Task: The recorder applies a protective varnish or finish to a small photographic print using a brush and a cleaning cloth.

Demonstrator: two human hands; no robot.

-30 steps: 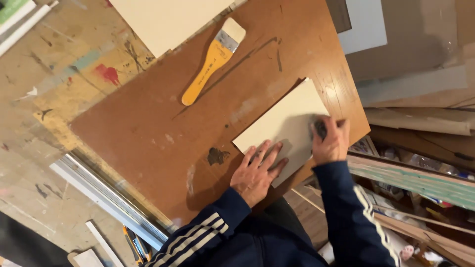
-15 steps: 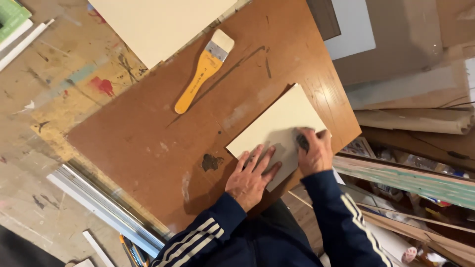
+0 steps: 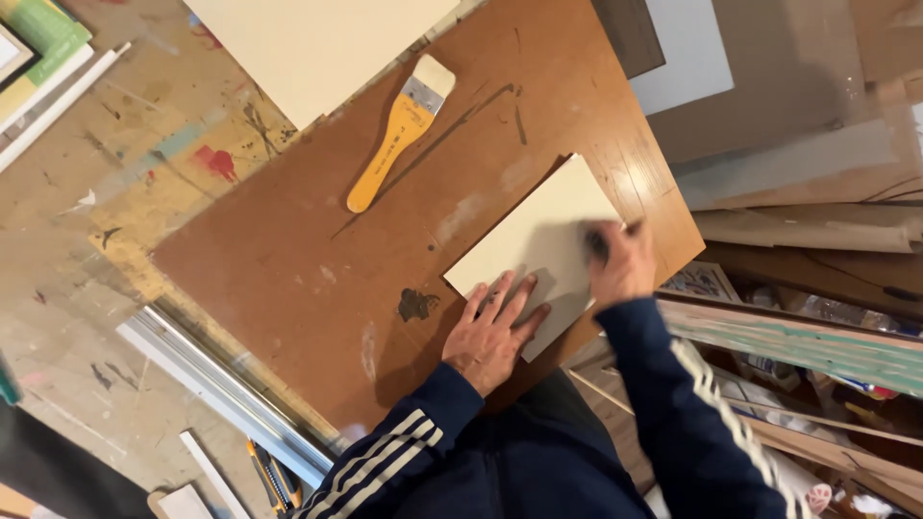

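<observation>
Workbench: you worked over one paint-stained bench (image 3: 115,192), with stacked boards and framed pieces crowding its right side.
Brown board: one large brown hardboard sheet (image 3: 317,269) lay across the bench as your work surface; it carried a dark blot near your left hand.
Large cream sheet: one bigger cream sheet (image 3: 317,43) lay at the top edge, well apart from your hands.
Cream panel: one small cream panel (image 3: 538,240) lay flat near the board's right corner, under both your hands.
Metal strip: one long silvery strip (image 3: 221,384) lay along the board's lower left edge.
Brush: one flat brush (image 3: 399,135) with an orange handle lay untouched on the board, between the two cream pieces.
Left hand: your left hand (image 3: 490,332) lay flat, fingers spread, pressing on the panel's lower corner to steady it.
Right hand: your right hand (image 3: 620,259) was blurred at the panel's right edge, fingers curled around something small and dark; I could not tell what it was.
Step in hand: you appeared to be rubbing or marking the panel's right edge while pinning it down.
Next move: it would call for steady downward pressure from the left hand so the panel would not slide.
</observation>
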